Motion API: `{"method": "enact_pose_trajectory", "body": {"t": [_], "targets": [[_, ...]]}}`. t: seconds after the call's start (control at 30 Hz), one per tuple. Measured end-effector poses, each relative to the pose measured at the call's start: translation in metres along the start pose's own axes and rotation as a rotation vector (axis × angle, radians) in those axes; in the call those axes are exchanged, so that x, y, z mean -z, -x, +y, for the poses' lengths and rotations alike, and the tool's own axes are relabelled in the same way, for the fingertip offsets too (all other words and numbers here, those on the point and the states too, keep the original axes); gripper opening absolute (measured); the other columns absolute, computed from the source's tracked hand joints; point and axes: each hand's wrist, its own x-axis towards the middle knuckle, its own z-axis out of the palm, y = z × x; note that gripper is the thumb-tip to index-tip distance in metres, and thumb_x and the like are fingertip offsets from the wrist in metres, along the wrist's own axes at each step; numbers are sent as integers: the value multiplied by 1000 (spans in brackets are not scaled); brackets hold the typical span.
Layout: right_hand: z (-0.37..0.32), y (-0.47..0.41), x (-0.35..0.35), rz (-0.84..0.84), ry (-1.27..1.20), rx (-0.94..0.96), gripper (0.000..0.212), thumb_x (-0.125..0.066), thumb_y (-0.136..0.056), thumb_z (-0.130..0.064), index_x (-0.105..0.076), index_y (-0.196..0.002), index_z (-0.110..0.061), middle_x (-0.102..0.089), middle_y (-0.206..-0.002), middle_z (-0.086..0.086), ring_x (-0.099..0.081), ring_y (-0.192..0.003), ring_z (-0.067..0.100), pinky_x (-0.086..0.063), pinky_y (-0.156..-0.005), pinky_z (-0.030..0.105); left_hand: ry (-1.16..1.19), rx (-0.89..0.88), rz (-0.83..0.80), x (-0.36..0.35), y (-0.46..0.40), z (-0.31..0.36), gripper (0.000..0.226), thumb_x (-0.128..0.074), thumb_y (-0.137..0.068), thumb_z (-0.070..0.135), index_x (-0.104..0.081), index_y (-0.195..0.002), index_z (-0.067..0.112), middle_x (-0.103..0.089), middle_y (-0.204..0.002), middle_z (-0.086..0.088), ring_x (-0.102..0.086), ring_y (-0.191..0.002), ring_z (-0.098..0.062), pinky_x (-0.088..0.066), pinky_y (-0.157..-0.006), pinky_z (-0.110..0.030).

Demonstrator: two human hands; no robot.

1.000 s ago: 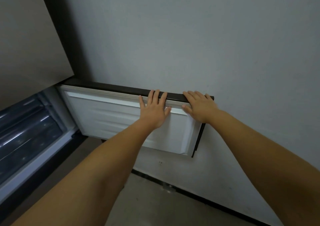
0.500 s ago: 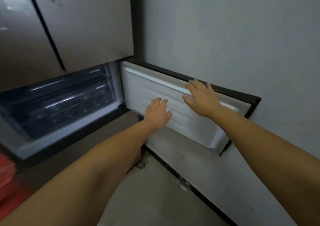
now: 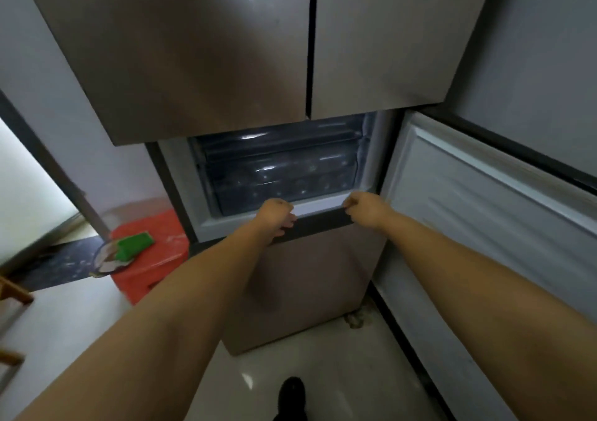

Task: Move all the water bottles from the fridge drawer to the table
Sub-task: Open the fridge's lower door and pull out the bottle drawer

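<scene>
1. We face a fridge (image 3: 226, 49) with two closed upper doors of brushed metal, split by a dark vertical seam.
2. Below them the lower compartment stands open. Its door (image 3: 484, 201), white and ribbed on the inside, is swung out to our right against a grey wall (image 3: 549, 49).
3. Inside the opening sits a clear, dark-looking drawer (image 3: 284, 178), pushed in. Glints show through its front, but we cannot tell whether they are bottles; no bottle shows plainly.
4. Our left hand (image 3: 276, 215) has curled fingers at the drawer's lower edge, just above the dark strip of the panel below. Blur hides whether they grip anything, so we cannot tell.
5. Our right hand (image 3: 366, 209) is at the same edge, further right, fingers bent inward. Whether it holds the lip is also unclear.
6. Both forearms are bare and stretch forward, well apart at the elbows and nearer at the hands.
7. Under the opening is a closed metal-fronted panel (image 3: 307, 285) reaching down to the floor.
8. The floor (image 3: 290, 362) is pale, glossy tile. A dark shoe (image 3: 292, 395) shows at the bottom edge.
9. Left of the fridge stands a red stool (image 3: 155, 269) with a green object (image 3: 134, 244) on it.
10. Further left is a bright doorway (image 3: 29, 194), and wooden furniture (image 3: 13, 291) pokes in at the left edge.
</scene>
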Motion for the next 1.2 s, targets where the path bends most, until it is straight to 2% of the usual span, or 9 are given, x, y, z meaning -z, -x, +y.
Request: {"method": "enact_pose_trajectory", "body": {"t": [0.17, 0.33, 0.43, 0.6, 0.73, 0.83, 0.93, 1.1, 1.2], "targets": [[-26, -88, -16, -95, -592, -204, 37, -42, -97, -4, -47, -133, -11, -57, -128, 17, -60, -108, 28, -49, -80, 35, 401, 145, 141, 34, -68, 7, 20, -38, -98, 8, -54, -110, 10, -62, -85, -5, -60, -76, -18, -46, -86, -38], [-41, -151, -20, -21, -1034, -358, 29, -40, -100, -5, -48, -127, -11, -54, -133, 17, -56, -115, 30, -50, -78, 36, 895, 122, 236, 62, -123, 17, 31, -33, -101, 5, -50, -127, 4, -56, -122, -13, -60, -102, -25, -46, -90, -33], [-42, -172, -24, -58, -1387, -358, 39, -33, -103, -5, -38, -141, -5, -46, -143, 17, -46, -130, 31, -43, -99, 41, 1068, 96, 258, 64, -137, 19, 39, -27, -101, 1, -39, -138, 0, -53, -134, -18, -52, -125, -30, -43, -102, -37], [-55, -196, -10, -37, -1639, -367, 44, -22, -104, -11, -31, -145, 1, -37, -151, 17, -37, -139, 29, -35, -107, 39, 1225, 58, 334, 62, -144, 32, 34, -25, -99, -3, -51, -119, 4, -61, -93, -19, -61, -85, -30, -44, -101, -45], [-55, -187, -5, -67, -1673, -380, 42, -22, -104, -9, -34, -142, 3, -46, -142, 21, -45, -132, 33, -36, -107, 42, 1215, 79, 353, 58, -139, 36, 40, -26, -103, 7, -37, -141, 0, -56, -129, -20, -57, -116, -33, -48, -89, -44], [-51, -177, -4, -49, -1613, -405, 27, -28, -102, -1, -55, -106, 0, -62, -89, 17, -61, -81, 27, -42, -107, 43, 1249, 92, 346, 52, -128, 35, 40, -20, -103, 5, -42, -136, 0, -53, -132, -22, -54, -118, -36, -42, -102, -48], [-44, -166, -5, -41, -1581, -440, 24, -29, -101, 0, -51, -91, 0, -58, -82, 15, -58, -72, 23, -44, -104, 44, 1280, 86, 366, 45, -109, 29, 33, -21, -97, -4, -53, -89, -1, -57, -85, -21, -57, -79, -31, -38, -106, -53], [-26, -123, -5, -52, -1480, -457, 28, -26, -96, 8, -51, -105, -3, -57, -90, 13, -61, -86, 23, -49, -97, 41, 1212, 103, 401, 23, -56, 16, 35, -27, -100, 2, -44, -130, -3, -53, -80, -11, -55, -71, -18, -44, -102, -42], [-18, -99, -6, -40, -1413, -489, 31, -19, -95, 9, -47, -89, -1, -51, -80, 12, -56, -77, 22, -48, -97, 45, 1217, 121, 412, 10, -26, 10, 24, -28, -101, 2, -51, -107, -3, -52, -77, -10, -54, -69, -17, -41, -106, -44]]}}
